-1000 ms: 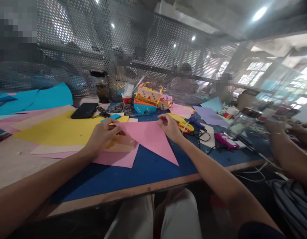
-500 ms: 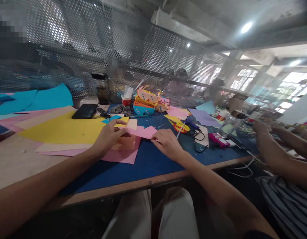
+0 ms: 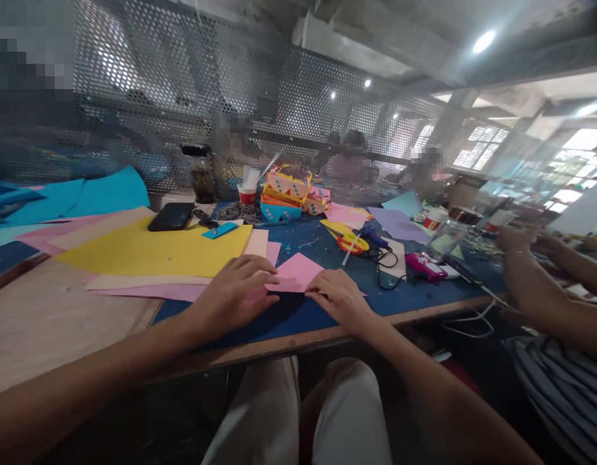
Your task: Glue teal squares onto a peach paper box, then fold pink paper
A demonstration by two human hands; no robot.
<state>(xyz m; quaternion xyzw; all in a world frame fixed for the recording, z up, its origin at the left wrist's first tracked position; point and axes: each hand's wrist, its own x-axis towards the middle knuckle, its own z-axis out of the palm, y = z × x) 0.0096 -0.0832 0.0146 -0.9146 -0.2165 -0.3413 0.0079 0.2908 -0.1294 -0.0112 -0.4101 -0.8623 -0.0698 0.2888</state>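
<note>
A folded piece of pink paper (image 3: 296, 274) with a pointed top lies near the front of the blue table mat, between my two hands. My left hand (image 3: 240, 290) grips its left end, fingers on top and thumb at the near edge. With thumb and fingertips closed, my right hand (image 3: 341, 296) pinches the near right edge. Its far right part is hidden under that hand. To the left, large sheets of yellow paper (image 3: 182, 252), cream and pink are stacked, with a small blue paper piece (image 3: 219, 230) on top.
A black phone (image 3: 171, 216) lies on the sheets. Red-and-yellow scissors (image 3: 351, 243), a blue glue gun (image 3: 373, 236) with a black cord and a magenta device (image 3: 426, 267) are on the right. Decorated paper pieces (image 3: 283, 194) stand behind. A co-worker's arms (image 3: 545, 284) rest at far right.
Both hands have moved nearer to the table's front edge with the pink paper. My left hand has left the stack's right edge, and the pink paper now lies lower, its point facing away.
</note>
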